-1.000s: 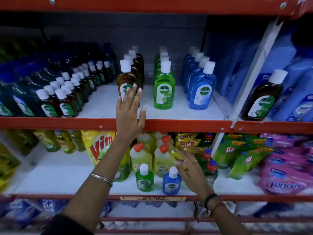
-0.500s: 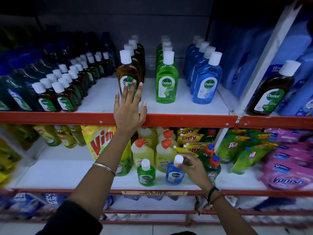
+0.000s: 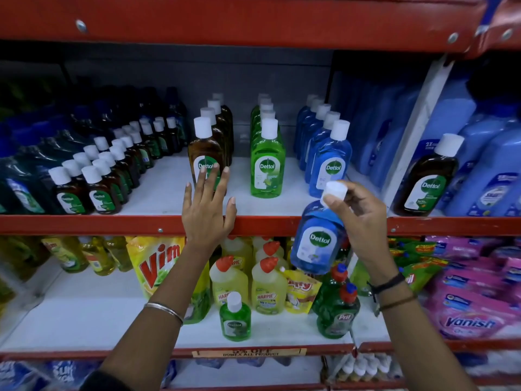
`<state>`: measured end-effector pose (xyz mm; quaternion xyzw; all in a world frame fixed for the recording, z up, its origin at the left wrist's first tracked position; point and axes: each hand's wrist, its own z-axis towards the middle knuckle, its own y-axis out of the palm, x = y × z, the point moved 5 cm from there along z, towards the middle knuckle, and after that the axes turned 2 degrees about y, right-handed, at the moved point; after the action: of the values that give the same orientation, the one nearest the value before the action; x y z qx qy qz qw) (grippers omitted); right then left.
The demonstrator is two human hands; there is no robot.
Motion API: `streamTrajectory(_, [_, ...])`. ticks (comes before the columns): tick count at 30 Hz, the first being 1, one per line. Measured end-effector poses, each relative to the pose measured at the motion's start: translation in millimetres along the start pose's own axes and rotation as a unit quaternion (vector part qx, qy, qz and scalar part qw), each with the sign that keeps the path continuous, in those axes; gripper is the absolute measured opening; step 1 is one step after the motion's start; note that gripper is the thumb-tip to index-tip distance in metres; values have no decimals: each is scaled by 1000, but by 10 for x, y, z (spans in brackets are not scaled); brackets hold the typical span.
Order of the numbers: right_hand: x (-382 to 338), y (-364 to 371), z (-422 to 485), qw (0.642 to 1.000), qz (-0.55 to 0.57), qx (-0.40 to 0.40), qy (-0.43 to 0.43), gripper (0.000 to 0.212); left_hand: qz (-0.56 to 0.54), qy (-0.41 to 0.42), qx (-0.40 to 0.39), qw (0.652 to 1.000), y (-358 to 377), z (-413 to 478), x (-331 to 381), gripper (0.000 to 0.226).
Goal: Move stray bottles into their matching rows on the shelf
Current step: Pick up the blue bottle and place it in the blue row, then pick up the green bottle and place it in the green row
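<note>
My right hand (image 3: 358, 218) grips a small blue Dettol bottle (image 3: 317, 238) by its white cap, holding it in the air before the red shelf edge (image 3: 84, 224), just below the row of blue Dettol bottles (image 3: 327, 153). My left hand (image 3: 207, 210) rests flat and open on that edge, fingertips touching the front brown Dettol bottle (image 3: 205, 156). A row of green Dettol bottles (image 3: 266, 159) stands between the brown and blue rows. A small green Dettol bottle (image 3: 235, 320) stands alone on the lower shelf. A large brown Dettol bottle (image 3: 428, 179) stands among blue jugs at the right.
Small brown bottles (image 3: 93, 179) fill the upper shelf's left side. The lower shelf holds a Vim pouch (image 3: 158, 263), yellow Harpic bottles (image 3: 265, 286), green Pril bottles (image 3: 337, 309) and pink Vanish packs (image 3: 473, 306). A white divider (image 3: 414, 131) separates the blue jugs (image 3: 496, 170).
My right hand closed on the small blue bottle's cap on the lower shelf and lifted it up to the upper shelf's edge. My left hand stayed on the edge.
</note>
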<state>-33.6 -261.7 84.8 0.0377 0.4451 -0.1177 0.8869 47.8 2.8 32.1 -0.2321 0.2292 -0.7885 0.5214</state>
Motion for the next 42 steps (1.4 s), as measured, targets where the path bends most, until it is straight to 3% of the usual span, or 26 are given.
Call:
streamTrajectory(7, [-232,-229,594,987,-22,145,-69,23,0,-4,-6,1000,-3,-7,2,57])
streamTrajectory(14, [2,-333,907,983,-49,171,-49,25,9,-5,3,1000,-2,-6,0,58])
streamTrajectory(30, [264,-227,932,982,-161,100,-7,40,10,-6,34,999,2,-8,-3,58])
streamTrajectory(33, [202,-241,730,974,-182,125,-46,47,10,8,25,1000,1,-43,-27,58])
streamTrajectory(38, [139,-93,100,961,-184,167,-124,33,20,0,36,999,-52,2,-103,60])
streamTrajectory(42, [567,510,-706,981,-188,24,-47,31,40,0,34,999,-26,-342,-332,58])
